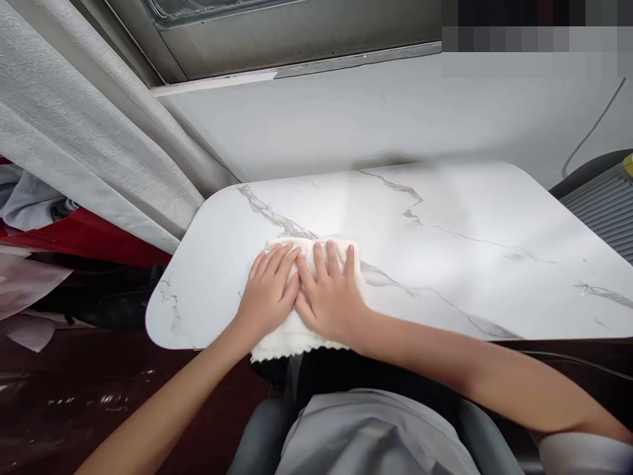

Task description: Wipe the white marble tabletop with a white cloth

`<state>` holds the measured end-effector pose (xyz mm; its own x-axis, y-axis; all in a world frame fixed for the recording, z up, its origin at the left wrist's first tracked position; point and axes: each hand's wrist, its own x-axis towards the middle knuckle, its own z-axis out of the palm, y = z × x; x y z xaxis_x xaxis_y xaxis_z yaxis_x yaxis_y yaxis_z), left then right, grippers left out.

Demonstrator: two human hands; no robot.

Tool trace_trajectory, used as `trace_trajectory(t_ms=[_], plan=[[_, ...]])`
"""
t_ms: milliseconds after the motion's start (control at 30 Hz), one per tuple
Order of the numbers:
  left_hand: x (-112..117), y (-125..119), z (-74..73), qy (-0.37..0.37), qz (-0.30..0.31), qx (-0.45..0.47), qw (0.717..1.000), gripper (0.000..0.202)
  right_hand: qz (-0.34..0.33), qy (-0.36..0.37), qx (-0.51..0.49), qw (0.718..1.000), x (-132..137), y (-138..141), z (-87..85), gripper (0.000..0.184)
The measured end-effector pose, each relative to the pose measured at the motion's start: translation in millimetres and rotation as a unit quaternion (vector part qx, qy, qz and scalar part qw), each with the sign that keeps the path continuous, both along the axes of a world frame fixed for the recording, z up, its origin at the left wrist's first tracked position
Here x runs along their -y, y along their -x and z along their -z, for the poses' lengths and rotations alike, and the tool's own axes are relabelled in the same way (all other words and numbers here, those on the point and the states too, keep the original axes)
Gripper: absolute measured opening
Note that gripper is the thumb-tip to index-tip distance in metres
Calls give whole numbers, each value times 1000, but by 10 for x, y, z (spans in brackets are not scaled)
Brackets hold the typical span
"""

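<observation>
I am sitting at a big white marble table (445,264) with grey lines running through it. It is stretching far out to the right of my hands and only a little way to the left of them. Behind it a pale wall is rising up, and a grey curtain (84,145) is hanging down far off to the left of my hands.

Right under my hands a white cloth (289,333) is lying flat on the table. It is sitting at the near edge, and its wavy bottom end is hanging over the edge toward me. Its long way is running from me out toward the wall, so it is pointing the same way my fingers are pointing.

My left hand (267,293) is lying flat on the left part of the cloth. My right hand (331,297) is lying flat on the right part, just beside it. The two hands are touching at the thumbs. Both are pressing down with fingers stretched out straight. They are not clenched and are not gripping anything. The cloth is under both hands the same, so neither one is nearer to it.
</observation>
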<state>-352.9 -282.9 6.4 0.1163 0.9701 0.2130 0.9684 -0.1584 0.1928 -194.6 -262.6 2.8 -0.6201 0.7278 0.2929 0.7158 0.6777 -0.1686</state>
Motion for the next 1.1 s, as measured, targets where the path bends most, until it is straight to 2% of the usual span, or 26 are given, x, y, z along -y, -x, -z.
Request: trace_trajectory(t_ms=[167, 333, 467, 600, 867, 1100], plan=[[-642, 189, 12, -18, -2, 28, 999, 46, 23, 22, 11, 999, -631, 211, 9, 59], [-1365, 339, 35, -48, 2, 62, 997, 44, 18, 39, -42, 998, -1366, 335, 56, 52], [-1742, 368, 44, -58, 2, 83, 995, 43, 40, 57, -88, 994, -1767, 374, 68, 46], [-1972, 377, 45, -55, -13, 93, 994, 42, 82, 51, -116, 989, -1987, 429, 72, 45], [-2296, 472, 31, -50, -16, 108, 993, 43, 165, 26, -118, 979, -2258, 617, 113, 45], [-2461, 707, 42, -40, -19, 92, 995, 45, 166, 29, -85, 982, -2403, 861, 85, 45]])
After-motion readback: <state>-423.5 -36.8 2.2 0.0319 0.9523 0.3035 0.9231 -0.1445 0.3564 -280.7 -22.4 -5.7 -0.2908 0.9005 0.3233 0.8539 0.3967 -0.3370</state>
